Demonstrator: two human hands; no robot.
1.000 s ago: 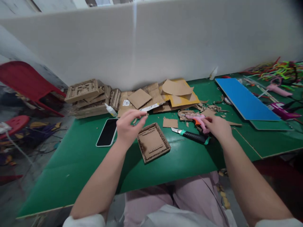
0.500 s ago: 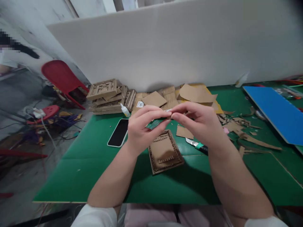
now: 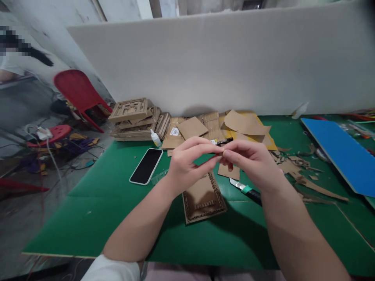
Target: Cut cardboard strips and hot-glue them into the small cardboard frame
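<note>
My left hand (image 3: 195, 162) and my right hand (image 3: 249, 160) meet fingertip to fingertip above the table. Both are closed in a pinch on a tiny brownish piece, mostly hidden by the fingers, perhaps a scrap of cardboard. Beneath them lies a rectangular cardboard panel (image 3: 202, 193) with a raised, ridged border and a short corrugated strip glued near its lower edge; my left hand covers its upper part. Right of the panel rests a utility knife (image 3: 247, 191) with its blade out, and behind that a small cardboard square (image 3: 228, 171).
A phone (image 3: 146, 166) and a white glue bottle (image 3: 155, 138) lie and stand to the left. Stacked cardboard panels (image 3: 130, 111) sit behind. Cardboard scraps (image 3: 299, 171) and a blue board (image 3: 340, 152) are on the right. A person (image 3: 13, 62) is at far left, near a red chair (image 3: 74, 91).
Both hands have shifted slightly right and down in the picture, still pinched together. The view has tilted a little, and a dark marker-like thing now shows behind the fingers.
</note>
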